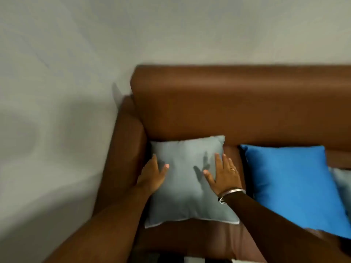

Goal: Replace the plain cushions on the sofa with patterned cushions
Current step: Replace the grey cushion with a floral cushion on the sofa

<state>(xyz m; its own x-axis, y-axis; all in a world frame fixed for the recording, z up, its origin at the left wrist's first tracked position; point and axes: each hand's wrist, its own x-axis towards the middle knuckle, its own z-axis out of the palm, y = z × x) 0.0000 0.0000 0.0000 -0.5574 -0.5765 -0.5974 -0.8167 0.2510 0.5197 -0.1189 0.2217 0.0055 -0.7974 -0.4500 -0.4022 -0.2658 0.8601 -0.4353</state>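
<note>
A plain grey cushion [187,186] leans in the left corner of the brown leather sofa [237,103]. My left hand [152,176] is on its left edge, thumb on the front and fingers at the side. My right hand [223,174] lies flat with spread fingers on the cushion's right part, a ring on one finger and a bangle at the wrist. Right of it leans a plain bright blue cushion [292,185]. Another plain grey cushion [341,181] shows partly at the right edge. No patterned cushion is clearly in view.
The sofa's left armrest [123,160] stands close beside my left hand. A pale grey wall [66,92] fills the left and the top. Something black and white [191,260] peeks in at the bottom edge, too cut off to identify.
</note>
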